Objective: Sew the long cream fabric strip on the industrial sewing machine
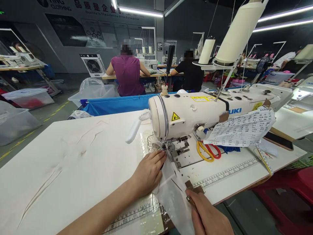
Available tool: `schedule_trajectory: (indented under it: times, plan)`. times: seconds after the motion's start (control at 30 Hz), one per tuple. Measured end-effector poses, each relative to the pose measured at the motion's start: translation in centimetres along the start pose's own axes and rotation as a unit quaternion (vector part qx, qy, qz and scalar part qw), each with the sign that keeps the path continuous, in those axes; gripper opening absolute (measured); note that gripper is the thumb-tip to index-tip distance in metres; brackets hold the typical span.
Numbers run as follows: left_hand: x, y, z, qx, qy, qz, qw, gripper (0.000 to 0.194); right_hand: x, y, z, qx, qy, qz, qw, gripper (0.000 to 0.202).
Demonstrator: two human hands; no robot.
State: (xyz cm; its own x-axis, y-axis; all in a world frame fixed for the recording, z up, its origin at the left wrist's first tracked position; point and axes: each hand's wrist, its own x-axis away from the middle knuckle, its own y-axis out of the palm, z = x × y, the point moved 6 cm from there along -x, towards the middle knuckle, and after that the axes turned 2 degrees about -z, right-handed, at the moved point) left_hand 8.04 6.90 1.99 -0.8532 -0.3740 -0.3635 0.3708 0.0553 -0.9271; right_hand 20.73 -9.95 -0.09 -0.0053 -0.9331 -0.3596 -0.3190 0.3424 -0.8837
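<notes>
A strip of thin, sheer white fabric [171,192] runs from the sewing machine [186,111] over the table's front edge. My left hand [149,169] is closed on this fabric just in front of the presser foot [168,148], with its fingers bent together and the thumb hidden. Lower right, my right hand [209,210] grips a slim metal tool [187,198]. Its thin shaft points up and left across the fabric; whether it is an awl or tweezers I cannot tell. The needle area is partly hidden.
Yellow-and-red-handled scissors [206,151] lie under the machine arm. Handwritten paper [242,129] hangs on its front, a phone [278,140] beyond. Loose threads [41,192] lie on the white table [80,176]. Large thread cones [238,32] stand above. Two people sit ahead.
</notes>
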Motion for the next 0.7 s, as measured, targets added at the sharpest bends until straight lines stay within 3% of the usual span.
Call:
schedule_trajectory:
  times: [0.13,0.43,0.7]
  plan:
    - [-0.2,-0.1,0.3,-0.007,-0.002,-0.02,1.0,0.045,-0.8,-0.5,-0.4,0.021,-0.019,0.005,1.0,0.038]
    - [-0.4,0.0,0.9,-0.041,-0.029,-0.005,0.999,0.045,-2.1,-0.9,-0.9,0.014,0.01,-0.033,0.999,0.036]
    - [0.2,0.0,1.4,-0.068,-0.013,0.01,0.998,0.045,-2.8,-1.1,-1.2,0.021,0.017,-0.011,1.0,0.035]
